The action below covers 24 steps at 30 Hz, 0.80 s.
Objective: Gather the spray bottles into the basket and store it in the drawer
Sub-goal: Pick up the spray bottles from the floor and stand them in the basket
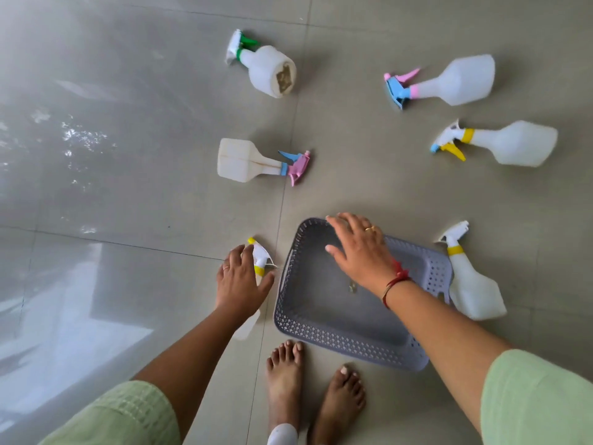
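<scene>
Head view: left grip (239,281) over neck of likely light, slippery spray bottle (260,256), clamp unclear; right grip (356,248) spread above basket (337,346).

what you wore

you had loose pale green sleeves (539,399) on both arms. your right hand (356,248) carried a gold ring (369,229), with a red thread bracelet (396,281) knotted at the wrist. your left hand (240,281) wore a thin ring (226,268). your feet (284,374) were bare, a white hem (282,435) at one ankle.
</scene>
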Tool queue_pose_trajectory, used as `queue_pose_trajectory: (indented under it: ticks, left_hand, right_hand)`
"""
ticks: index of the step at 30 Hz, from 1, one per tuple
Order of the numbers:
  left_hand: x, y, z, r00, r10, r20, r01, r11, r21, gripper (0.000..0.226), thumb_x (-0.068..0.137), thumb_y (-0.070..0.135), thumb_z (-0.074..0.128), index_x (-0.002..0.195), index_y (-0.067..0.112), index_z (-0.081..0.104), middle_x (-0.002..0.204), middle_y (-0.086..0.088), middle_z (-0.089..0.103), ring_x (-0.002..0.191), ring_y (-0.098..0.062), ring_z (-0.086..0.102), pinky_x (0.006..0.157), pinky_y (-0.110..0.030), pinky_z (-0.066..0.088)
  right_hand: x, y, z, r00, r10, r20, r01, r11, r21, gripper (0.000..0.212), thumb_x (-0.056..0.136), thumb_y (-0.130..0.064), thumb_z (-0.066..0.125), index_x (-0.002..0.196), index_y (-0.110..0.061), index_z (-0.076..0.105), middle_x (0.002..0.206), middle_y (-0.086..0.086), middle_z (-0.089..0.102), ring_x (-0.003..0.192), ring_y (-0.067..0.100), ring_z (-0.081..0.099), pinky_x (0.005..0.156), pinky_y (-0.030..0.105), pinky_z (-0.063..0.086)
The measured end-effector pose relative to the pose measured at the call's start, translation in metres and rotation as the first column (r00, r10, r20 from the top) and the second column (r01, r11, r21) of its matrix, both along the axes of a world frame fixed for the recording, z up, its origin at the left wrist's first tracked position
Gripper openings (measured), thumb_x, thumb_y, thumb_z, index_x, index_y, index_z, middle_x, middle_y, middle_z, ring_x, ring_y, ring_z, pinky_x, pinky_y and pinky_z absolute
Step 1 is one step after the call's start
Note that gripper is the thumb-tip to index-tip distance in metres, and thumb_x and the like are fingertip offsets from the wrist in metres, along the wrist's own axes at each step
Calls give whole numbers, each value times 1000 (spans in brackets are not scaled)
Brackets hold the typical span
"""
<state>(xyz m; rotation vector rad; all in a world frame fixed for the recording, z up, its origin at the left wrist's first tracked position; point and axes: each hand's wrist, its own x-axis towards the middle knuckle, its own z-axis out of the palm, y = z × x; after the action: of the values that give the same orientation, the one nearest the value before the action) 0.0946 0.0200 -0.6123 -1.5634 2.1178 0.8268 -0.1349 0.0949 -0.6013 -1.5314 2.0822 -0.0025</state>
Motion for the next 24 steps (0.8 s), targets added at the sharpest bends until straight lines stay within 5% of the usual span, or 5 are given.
queue_pose_trajectory:
  ticks: [6,10,14,20,24]
  left_hand:
    - [52,3,-32,982,-131,133,113,984,137,100,70,54,64,150,23,12,158,-2,17,149,-24,15,118,-59,7]
    - [65,10,-56,958,-142,249,89,973,213,117,63,60,74,151,23,6,159,-4,15,149,-28,14,116,-61,11]
    - [60,15,-65,963,-96,252,40,975,218,93,62,51,76,137,23,28,128,-5,52,117,-32,50,88,-44,45]
    - [62,7,-45,967,-22,255,-9,993,122,74,62,45,74,121,17,39,114,-3,58,107,-30,52,79,-40,45]
    - [66,-7,-7,977,191,96,-195,980,31,76,58,43,75,120,14,42,111,-6,60,102,-34,52,78,-39,46]
  right_hand:
    - [82,-52,-14,967,247,63,-237,962,-134,53,91,-39,51,139,-19,44,136,9,52,125,28,49,104,44,36]
    - [118,-69,-31,945,312,93,-299,945,-135,54,93,-39,47,143,-20,38,142,7,45,131,26,42,107,42,32]
    - [123,-74,-44,943,322,80,-313,944,-103,55,94,-39,45,144,-22,34,145,5,41,135,24,37,109,41,29]
    - [103,-63,-36,974,202,105,-195,978,-68,53,94,-38,45,143,-19,37,144,7,42,134,26,38,109,42,31]
    - [98,-52,-10,976,64,209,-46,995,-89,54,95,-38,46,143,-16,36,140,8,44,129,26,41,103,40,39]
